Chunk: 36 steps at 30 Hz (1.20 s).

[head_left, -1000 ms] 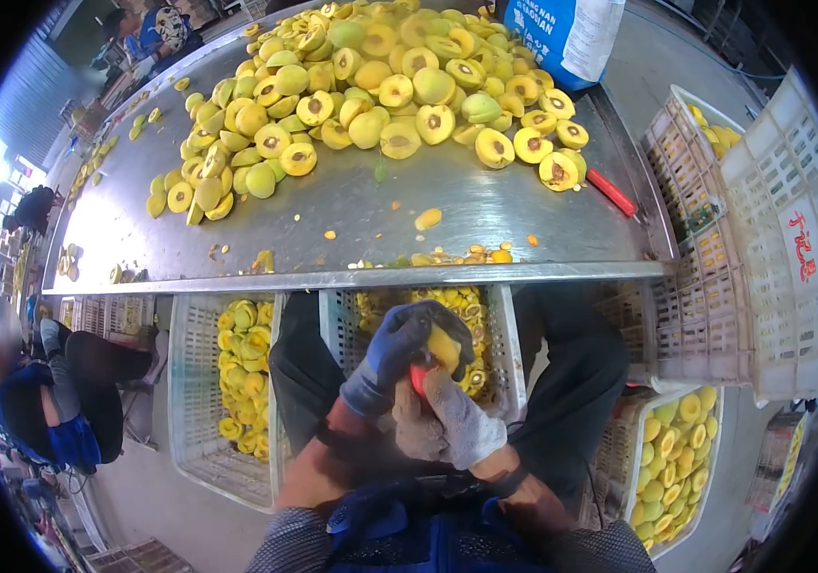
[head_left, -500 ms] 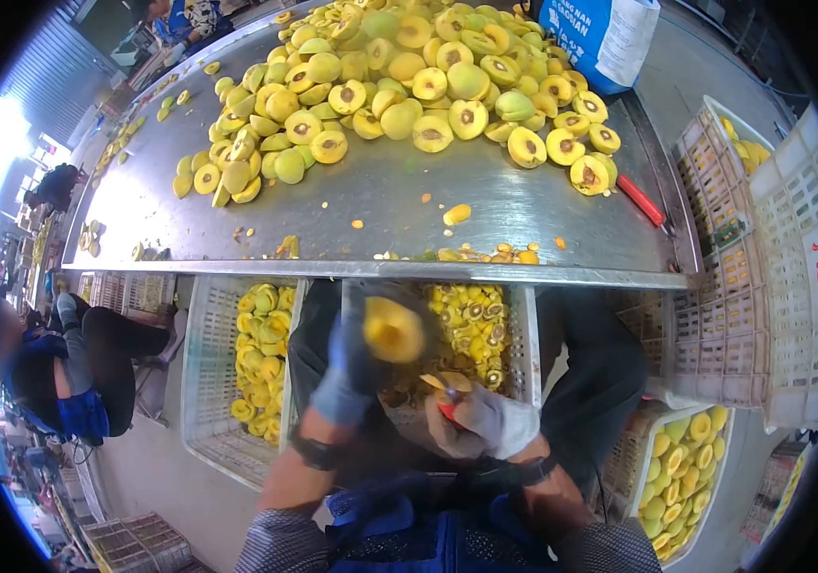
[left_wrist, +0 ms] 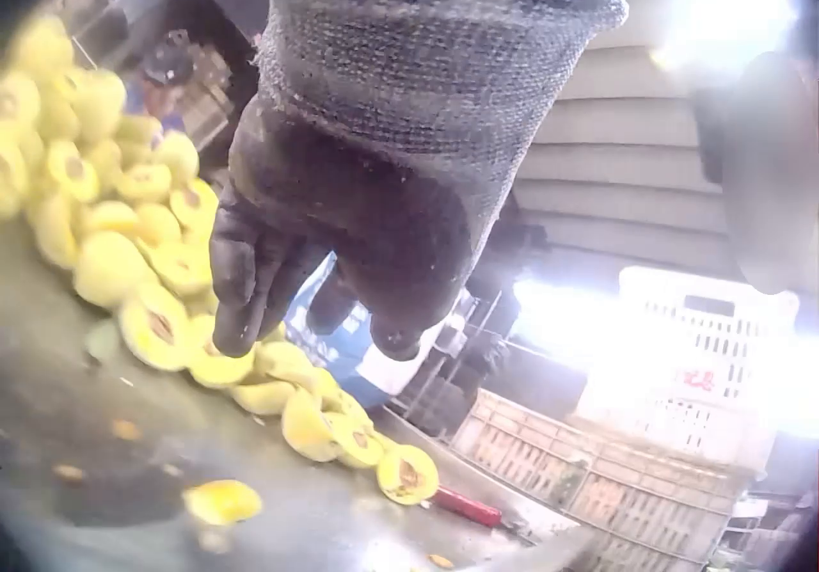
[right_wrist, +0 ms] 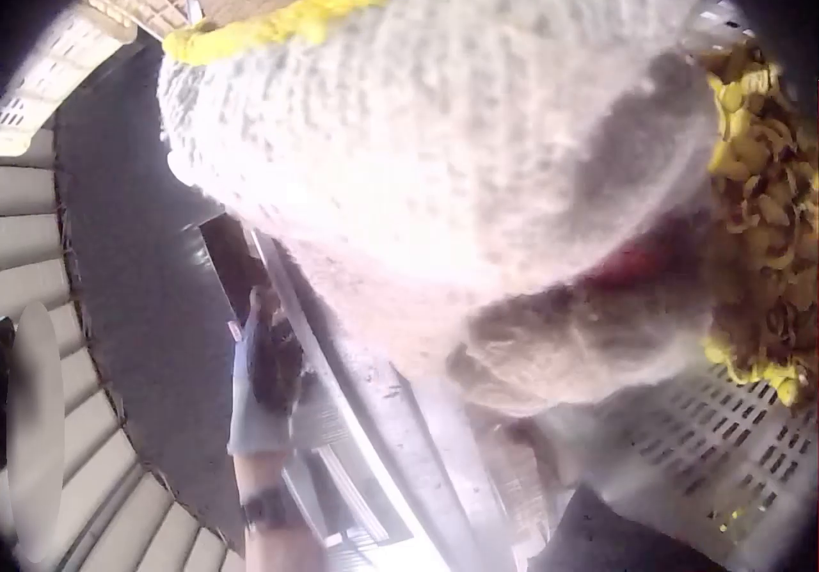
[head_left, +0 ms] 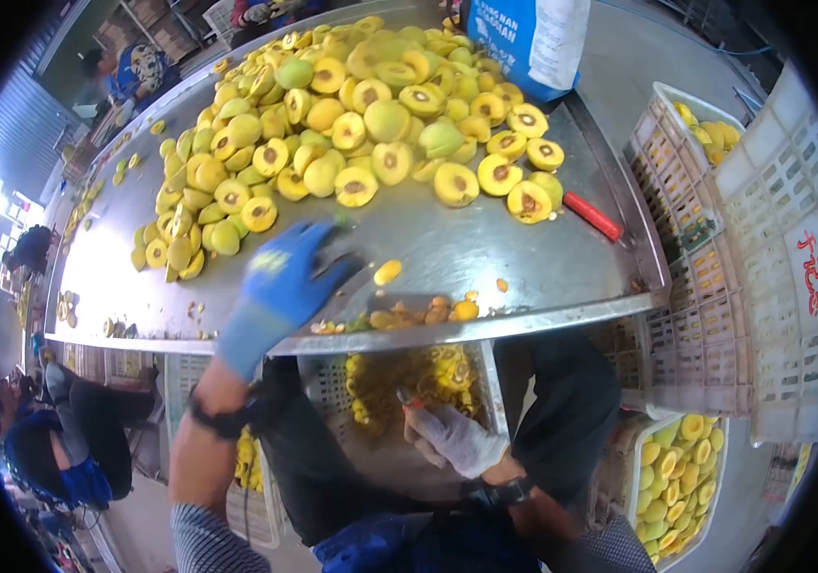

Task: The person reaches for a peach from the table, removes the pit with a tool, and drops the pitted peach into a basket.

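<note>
My left hand (head_left: 287,275), in a blue glove with a dark palm, reaches over the metal table (head_left: 447,248). Its fingers are spread and hold nothing, just short of a heap of halved yellow peaches (head_left: 371,119). Many halves show a brown pit or pit hollow. In the left wrist view the fingers hang loosely in front of the peach halves (left_wrist: 154,329). Lower down, my right hand (head_left: 457,439) wears a white knit glove and grips a small red-handled tool (head_left: 411,401) with a short metal tip. Its red handle (right_wrist: 634,262) is mostly hidden by the fingers.
Below my right hand stands a crate (head_left: 490,392) of yellow peach scraps. Another red-handled tool (head_left: 592,216) lies at the table's right side. Pits and scraps (head_left: 419,313) line the front edge. Stacked crates (head_left: 700,296) and a crate of peach halves (head_left: 681,477) stand right.
My left hand held a yellow peach half near my right hand, then moved it left. Now it is bare of fruit over the table. The right hand keeps its red-handled tool.
</note>
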### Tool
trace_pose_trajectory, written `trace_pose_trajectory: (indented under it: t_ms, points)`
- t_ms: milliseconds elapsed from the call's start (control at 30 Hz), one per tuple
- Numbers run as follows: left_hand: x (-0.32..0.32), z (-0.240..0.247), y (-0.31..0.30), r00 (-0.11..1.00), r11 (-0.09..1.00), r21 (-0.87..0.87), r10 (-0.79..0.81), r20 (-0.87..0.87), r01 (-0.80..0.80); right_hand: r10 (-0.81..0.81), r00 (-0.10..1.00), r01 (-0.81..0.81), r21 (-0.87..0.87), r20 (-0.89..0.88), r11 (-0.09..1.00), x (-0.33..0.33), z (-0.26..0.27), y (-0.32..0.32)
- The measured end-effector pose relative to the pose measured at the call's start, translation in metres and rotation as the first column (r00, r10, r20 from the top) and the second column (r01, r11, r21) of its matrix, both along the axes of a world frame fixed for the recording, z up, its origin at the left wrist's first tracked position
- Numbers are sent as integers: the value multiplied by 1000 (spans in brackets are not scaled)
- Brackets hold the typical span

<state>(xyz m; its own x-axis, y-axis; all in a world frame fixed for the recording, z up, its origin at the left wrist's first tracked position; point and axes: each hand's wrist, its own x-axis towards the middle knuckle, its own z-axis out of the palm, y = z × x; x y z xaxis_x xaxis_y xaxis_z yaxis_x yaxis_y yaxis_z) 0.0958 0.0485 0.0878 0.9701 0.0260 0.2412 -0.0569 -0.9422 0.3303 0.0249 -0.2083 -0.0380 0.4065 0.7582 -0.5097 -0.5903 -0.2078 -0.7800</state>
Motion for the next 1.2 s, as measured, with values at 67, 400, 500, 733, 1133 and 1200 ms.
trace_pose_trajectory:
  t_ms: [67, 400, 500, 733, 1133, 1200]
  points:
    - [75, -21, -31, 996, 995, 53, -87, -19, 87, -66, 997, 64, -31, -46, 997, -1, -12, -2]
    - [138, -67, -68, 974, 938, -338, -139, -181, 72, -304, 952, 306, 48, -28, 951, -2, -5, -21]
    - [91, -61, -62, 989, 668, -743, -133, -67, 39, -468, 860, 468, 50, 201, 882, 5, -3, -24]
    - [-36, -41, -81, 993, 398, -914, -111, 36, 77, -523, 478, 616, 155, 706, 772, 33, 82, 20]
    - [-90, -71, -100, 973, 268, -961, 197, 119, 63, -487, 480, 568, 165, 730, 806, 0, 84, 40]
    - [-89, -64, -100, 972, 270, -960, 198, 126, 69, -357, 253, 498, 195, 899, 845, 0, 76, 33]
